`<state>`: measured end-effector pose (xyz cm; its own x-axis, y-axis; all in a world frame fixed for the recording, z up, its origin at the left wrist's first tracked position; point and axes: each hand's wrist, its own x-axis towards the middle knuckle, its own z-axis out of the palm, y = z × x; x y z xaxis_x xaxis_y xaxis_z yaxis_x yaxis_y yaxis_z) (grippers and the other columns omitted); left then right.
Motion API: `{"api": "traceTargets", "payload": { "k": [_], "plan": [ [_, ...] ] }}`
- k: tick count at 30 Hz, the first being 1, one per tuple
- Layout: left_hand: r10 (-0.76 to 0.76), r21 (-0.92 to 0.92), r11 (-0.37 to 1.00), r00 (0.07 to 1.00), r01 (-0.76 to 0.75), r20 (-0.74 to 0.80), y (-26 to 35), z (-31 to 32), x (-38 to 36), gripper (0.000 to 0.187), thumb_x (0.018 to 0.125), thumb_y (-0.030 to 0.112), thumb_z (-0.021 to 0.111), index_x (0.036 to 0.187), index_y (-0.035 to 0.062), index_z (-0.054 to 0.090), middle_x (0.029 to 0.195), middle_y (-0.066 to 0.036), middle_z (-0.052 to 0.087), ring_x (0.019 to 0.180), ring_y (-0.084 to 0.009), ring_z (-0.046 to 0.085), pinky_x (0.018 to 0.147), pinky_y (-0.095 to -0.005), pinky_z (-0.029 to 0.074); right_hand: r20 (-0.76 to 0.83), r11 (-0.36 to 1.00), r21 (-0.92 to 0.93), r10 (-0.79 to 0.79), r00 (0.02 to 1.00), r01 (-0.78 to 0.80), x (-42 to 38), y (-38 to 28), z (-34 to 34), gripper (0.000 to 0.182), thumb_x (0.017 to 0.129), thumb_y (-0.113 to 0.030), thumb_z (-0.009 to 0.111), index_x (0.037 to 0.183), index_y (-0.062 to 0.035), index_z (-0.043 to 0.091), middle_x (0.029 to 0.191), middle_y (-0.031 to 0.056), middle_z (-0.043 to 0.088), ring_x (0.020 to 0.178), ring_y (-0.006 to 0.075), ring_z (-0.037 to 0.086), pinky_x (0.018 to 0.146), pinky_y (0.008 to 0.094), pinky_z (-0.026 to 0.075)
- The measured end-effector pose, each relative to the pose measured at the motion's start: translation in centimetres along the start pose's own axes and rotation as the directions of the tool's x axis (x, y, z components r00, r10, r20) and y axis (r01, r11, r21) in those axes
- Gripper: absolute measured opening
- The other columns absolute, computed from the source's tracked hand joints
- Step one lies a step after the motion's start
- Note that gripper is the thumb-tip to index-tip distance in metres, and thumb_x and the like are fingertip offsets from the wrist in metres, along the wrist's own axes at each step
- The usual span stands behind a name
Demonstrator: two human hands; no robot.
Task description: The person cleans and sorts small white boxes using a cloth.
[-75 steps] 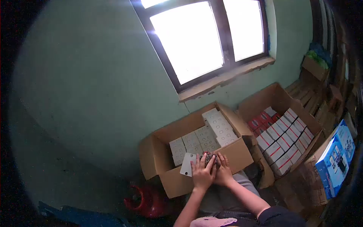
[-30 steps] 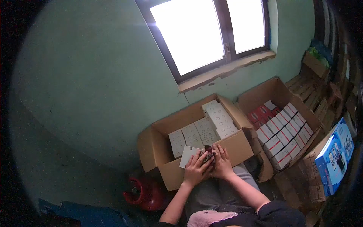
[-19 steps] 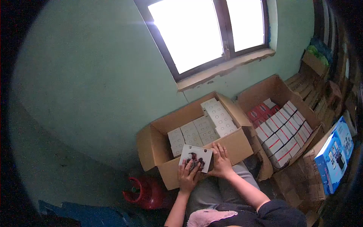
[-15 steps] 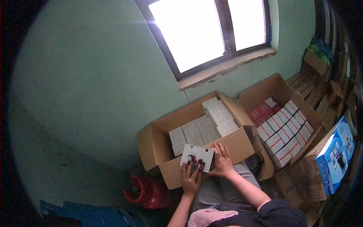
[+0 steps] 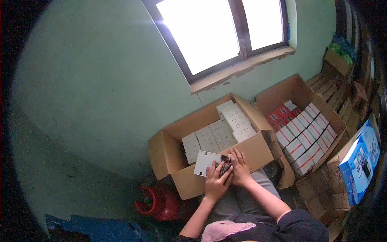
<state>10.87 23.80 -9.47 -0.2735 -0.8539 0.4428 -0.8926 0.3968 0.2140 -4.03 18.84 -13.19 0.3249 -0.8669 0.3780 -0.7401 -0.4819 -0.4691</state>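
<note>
A flat white square plate (image 5: 204, 161) with small dark slots along one edge is held over the near flap of a cardboard box. On its face lies a dark, reddish-black bundle (image 5: 226, 164), too blurred to name. My left hand (image 5: 217, 184) rests across the plate, fingers bent over the bundle. My right hand (image 5: 241, 171) grips the right edge, with its thumb side hidden behind the plate. Just beyond, the open cardboard box (image 5: 167, 157) holds stacked white boxes (image 5: 207, 141) marked with circles.
To the right, a second open carton (image 5: 282, 94) contains white boxes with red stripes (image 5: 304, 139) and red boxes (image 5: 278, 116). A blue printed box (image 5: 358, 163) stands farther right. A red gas cylinder (image 5: 163, 203) is at lower left, below the green wall (image 5: 88, 88).
The white plate has turned and tilted. My left hand has shifted right across it, bringing both hands close together over the dark bundle.
</note>
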Motion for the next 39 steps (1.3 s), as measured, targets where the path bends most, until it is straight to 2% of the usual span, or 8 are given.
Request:
{"api": "traceTargets", "payload": {
  "k": [2, 8, 12, 13, 20, 31, 35, 39],
  "plan": [
    [-0.008, 0.005, 1.000, 1.000, 0.008, -0.021, -0.2, 0.2, 0.6, 0.035, 0.089, 0.038, 0.061, 0.124, 0.0312, 0.064, 0.139, -0.004, 0.050, 0.136, -0.0324, 0.037, 0.112, -0.0545, 0.021, -0.029, 1.000, 0.019, -0.002, 1.000, 0.002, 0.1, 0.1, 0.3, 0.084, 0.069, -0.031, 0.070, 0.138, -0.0039, 0.028, 0.152, 0.0160, 0.025, 0.143, 0.0347, 0.018, 0.117, 0.0495, 0.011],
    [-0.094, 0.013, 0.995, 0.993, 0.095, -0.065, -1.2, -0.6, 1.6, 0.034, 0.091, 0.033, 0.060, 0.124, 0.0269, 0.065, 0.137, -0.008, 0.053, 0.134, -0.0334, 0.040, 0.112, -0.0556, 0.022, 0.035, 1.000, 0.022, -0.004, 0.999, 0.004, 0.1, 0.0, -0.4, 0.114, 0.056, -0.060, 0.078, 0.139, -0.0025, 0.026, 0.153, 0.0156, 0.021, 0.144, 0.0339, 0.014, 0.118, 0.0487, 0.009],
    [-0.264, -0.088, 0.963, 0.955, 0.254, -0.136, -3.1, -1.3, 1.3, 0.034, 0.092, 0.030, 0.059, 0.124, 0.0214, 0.065, 0.139, -0.010, 0.050, 0.136, -0.0371, 0.036, 0.112, -0.0578, 0.018, 0.059, 1.000, 0.023, -0.002, 0.998, 0.001, 0.1, -0.1, -0.6, 0.121, 0.050, -0.061, 0.081, 0.139, -0.0033, 0.025, 0.153, 0.0156, 0.022, 0.144, 0.0337, 0.014, 0.118, 0.0482, 0.010],
    [-0.296, -0.027, 0.955, 0.946, 0.295, -0.136, -3.6, -1.7, 1.1, 0.033, 0.094, 0.031, 0.057, 0.124, 0.0196, 0.065, 0.138, -0.012, 0.051, 0.136, -0.0378, 0.035, 0.112, -0.0573, 0.018, 0.059, 1.000, 0.016, -0.006, 0.998, 0.005, 0.1, -0.1, -0.7, 0.122, 0.048, -0.060, 0.082, 0.139, -0.0034, 0.024, 0.153, 0.0154, 0.022, 0.144, 0.0337, 0.014, 0.118, 0.0481, 0.010],
    [-0.339, 0.049, 0.934, 0.922, 0.354, -0.189, -4.9, -1.8, 2.7, 0.034, 0.095, 0.033, 0.053, 0.123, 0.0188, 0.065, 0.135, -0.015, 0.053, 0.134, -0.0399, 0.038, 0.109, -0.0593, 0.025, 0.079, 1.000, 0.028, 0.005, 0.997, -0.007, 0.3, -0.4, -1.4, 0.126, 0.045, -0.058, 0.085, 0.140, -0.0035, 0.022, 0.152, 0.0156, 0.023, 0.143, 0.0337, 0.015, 0.118, 0.0478, 0.010],
    [-0.251, 0.063, 0.963, 0.957, 0.262, -0.143, -3.7, -0.4, 6.1, 0.038, 0.095, 0.034, 0.050, 0.125, 0.0158, 0.063, 0.139, -0.017, 0.048, 0.133, -0.0408, 0.038, 0.109, -0.0552, 0.029, 0.041, 1.000, 0.015, -0.008, 0.999, 0.007, 0.1, 0.0, -0.7, 0.127, 0.049, -0.064, 0.081, 0.141, -0.0021, 0.020, 0.151, 0.0170, 0.024, 0.143, 0.0344, 0.017, 0.118, 0.0484, 0.011],
    [-0.204, 0.197, 0.953, 0.969, 0.228, -0.137, -2.5, 0.1, 6.0, 0.040, 0.097, 0.034, 0.046, 0.129, 0.0126, 0.059, 0.140, -0.017, 0.046, 0.135, -0.0385, 0.036, 0.111, -0.0534, 0.026, 0.014, 0.999, 0.032, -0.015, 1.000, 0.015, 0.1, 0.1, -0.6, 0.129, 0.047, -0.066, 0.081, 0.142, -0.0027, 0.021, 0.151, 0.0175, 0.025, 0.143, 0.0337, 0.017, 0.118, 0.0485, 0.011],
    [-0.102, 0.123, 0.986, 0.989, 0.115, -0.111, -1.0, 0.9, 5.0, 0.040, 0.097, 0.035, 0.047, 0.129, 0.0157, 0.059, 0.140, -0.015, 0.047, 0.134, -0.0373, 0.038, 0.111, -0.0534, 0.026, -0.013, 1.000, 0.016, -0.001, 1.000, 0.001, 0.0, 0.1, -0.2, 0.114, 0.058, -0.056, 0.079, 0.142, -0.0030, 0.023, 0.151, 0.0161, 0.025, 0.143, 0.0329, 0.017, 0.118, 0.0478, 0.011]
  ]
}}
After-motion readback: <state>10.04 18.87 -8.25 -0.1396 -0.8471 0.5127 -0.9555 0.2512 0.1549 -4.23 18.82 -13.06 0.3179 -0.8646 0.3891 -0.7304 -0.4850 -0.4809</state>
